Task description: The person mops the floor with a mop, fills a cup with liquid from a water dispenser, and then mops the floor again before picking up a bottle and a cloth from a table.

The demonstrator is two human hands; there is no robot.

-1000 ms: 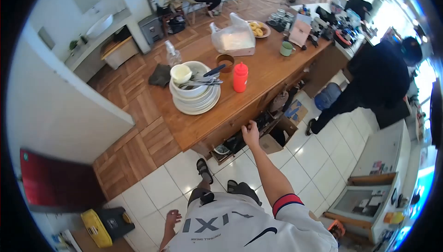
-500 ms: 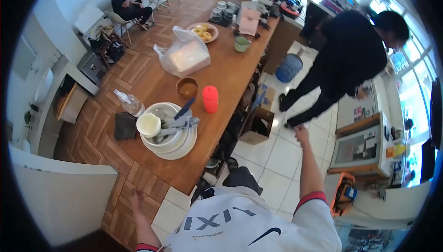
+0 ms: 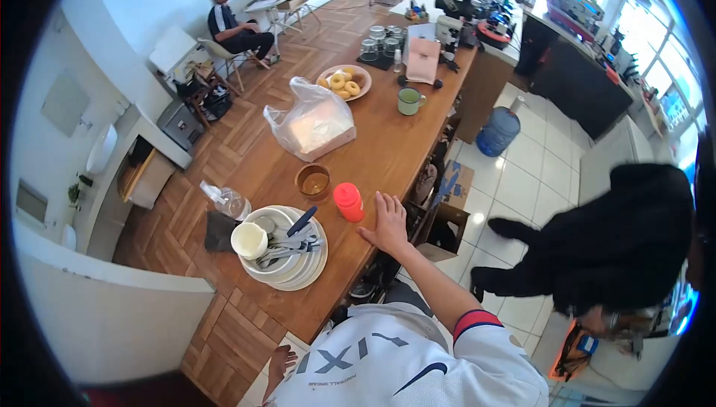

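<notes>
My right hand [image 3: 388,224] is over the near edge of the wooden counter [image 3: 365,146], fingers spread and empty, just right of a red squeeze bottle [image 3: 348,202]. Low in the view, my left hand [image 3: 280,364] hangs beside my body, its fingers apart and holding nothing. To the left of the bottle stands a stack of white plates [image 3: 308,269] with cutlery and a cream cup [image 3: 249,240] on top. A brown bowl [image 3: 313,181] sits behind the bottle. Next to the plates are a clear spray bottle [image 3: 227,200] and a dark cloth [image 3: 220,232].
A plastic bag with a box [image 3: 317,124], a plate of doughnuts [image 3: 344,83] and a green mug [image 3: 409,101] are farther along the counter. A person in black [image 3: 619,243] bends at the right. Another person [image 3: 237,27] sits at the back left. A water jug [image 3: 498,131] stands on the floor.
My right hand has come from over the tiled floor to the counter edge by the red bottle. My left hand is closer to my body. The person in black has moved nearer, toward the lower right.
</notes>
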